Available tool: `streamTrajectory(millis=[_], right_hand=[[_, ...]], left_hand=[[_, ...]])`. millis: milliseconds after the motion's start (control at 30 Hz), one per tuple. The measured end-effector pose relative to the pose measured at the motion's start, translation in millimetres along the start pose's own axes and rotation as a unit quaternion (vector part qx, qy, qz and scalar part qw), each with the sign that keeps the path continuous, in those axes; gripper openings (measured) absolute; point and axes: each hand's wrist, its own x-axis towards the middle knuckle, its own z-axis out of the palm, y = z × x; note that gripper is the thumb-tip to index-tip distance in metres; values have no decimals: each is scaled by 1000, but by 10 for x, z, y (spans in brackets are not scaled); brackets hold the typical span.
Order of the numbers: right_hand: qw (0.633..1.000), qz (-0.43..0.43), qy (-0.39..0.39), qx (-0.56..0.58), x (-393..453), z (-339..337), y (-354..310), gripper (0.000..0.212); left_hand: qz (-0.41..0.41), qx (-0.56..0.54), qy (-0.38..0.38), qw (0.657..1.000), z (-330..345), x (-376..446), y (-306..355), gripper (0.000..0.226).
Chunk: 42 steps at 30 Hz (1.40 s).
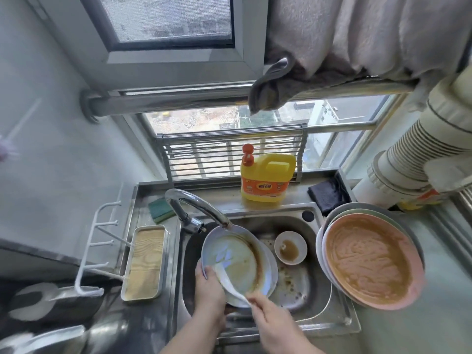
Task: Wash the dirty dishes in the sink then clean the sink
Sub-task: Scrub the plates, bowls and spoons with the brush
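Observation:
A pale blue plate (236,254) smeared with brown sauce tilts under the faucet (196,203) over the steel sink (301,284). My left hand (209,292) grips its lower left rim. My right hand (270,318) holds a white spoon (229,282) that lies across the plate. More plates are stacked beneath the blue one. A small white bowl (290,247) with brown residue stands in the sink to the right. The sink bottom is spotted with food bits.
A stack of dirty plates, pink one (367,259) on top, rests on the sink's right edge. Yellow dish soap bottle (265,177), green sponge (161,212) and dark cloth (327,195) sit behind the sink. A wood-lined tray (145,261) lies to the left.

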Motion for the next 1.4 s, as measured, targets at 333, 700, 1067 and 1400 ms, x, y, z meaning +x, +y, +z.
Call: streamTrajectory(millis=[333,700,1067,1400], right_hand=[[996,59,13,-59,-85,-93,241,12],[993,24,-24,-114,-65,-133,261,14],[992,-39,-12,-121,41,-9,282,25],[987,-90,-67,-113,-15,-99,275,17]], left_hand=[[-11,-19,-27,999,55,58,162,28],[-26,-46,8,999,97,-33,156,25],[17,25,31,999,164,-46,172,30],[13,19,24,999,101,-78,251,27]])
